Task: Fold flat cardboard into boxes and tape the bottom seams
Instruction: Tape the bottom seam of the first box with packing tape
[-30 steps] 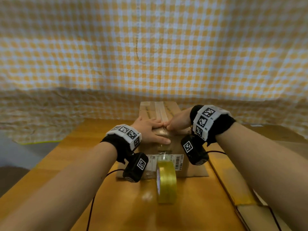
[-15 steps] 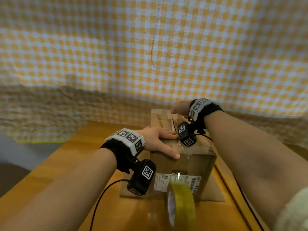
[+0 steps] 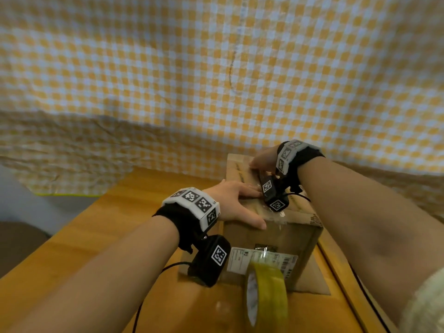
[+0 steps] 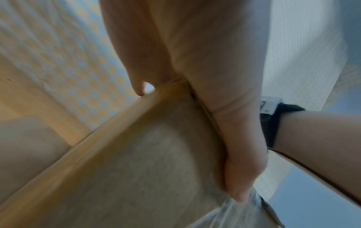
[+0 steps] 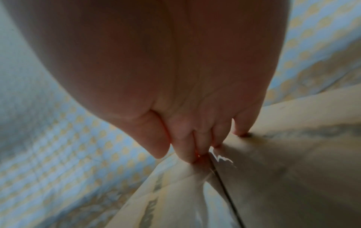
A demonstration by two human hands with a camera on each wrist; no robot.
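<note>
The cardboard box sits on the wooden table, folded up, with its flapped side facing up and a strip of clear tape running along the seam. From our head view, our left hand lies flat on the near part of the top, fingers straight and spread a bit, thumb stretched along the near edge. Our right hand is over at the far end of the top, pressing down there.

What the head view doesn't give us is the fingers of that far hand. The right wrist view does: the fingertips are bunched close together and pushed onto the glossy tape right on the seam line, thumb just beside them. They look pressed, not pinching, though it's blurry. The left wrist view shows the palm flat against the box's top edge and the thumb tip touching crinkled clear tape at the corner.

Around it: a roll of yellowish tape stands on edge right in front of the box, near us, and it covers part of the white shipping label on the front face. The black wrist camera on our left arm hides the box's lower left corner. A yellow checked cloth hangs behind everything.

The box is plain brown, a bit worn, with dark print along the right top edge that we can't read.
</note>
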